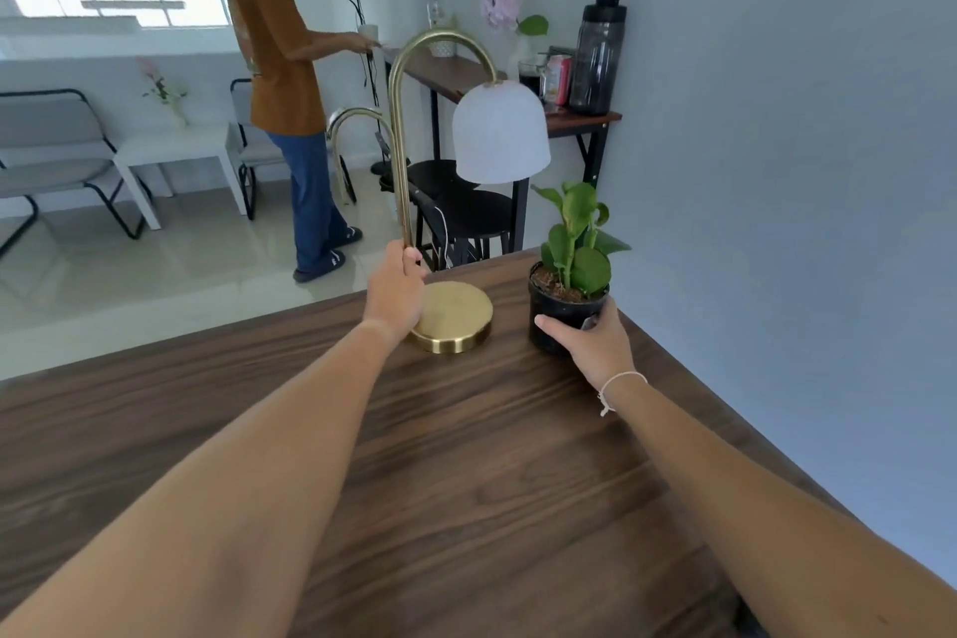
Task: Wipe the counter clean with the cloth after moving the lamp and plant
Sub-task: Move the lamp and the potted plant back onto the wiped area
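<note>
A brass lamp point(455, 311) with a round base, a curved stem and a white dome shade stands near the far edge of the dark wooden counter point(466, 456). My left hand point(394, 293) is wrapped around the bottom of its stem, just above the base. To its right sits a small green plant point(572, 244) in a black pot, close to the far right corner by the wall. My right hand point(590, 339) grips the near side of the pot. No cloth is in view.
A grey wall runs along the counter's right edge. Beyond the far edge are black stools point(466, 207), a narrow side table point(559, 119) with a dark bottle, a can and flowers, and a person in an orange shirt point(279, 62) standing on the tiled floor.
</note>
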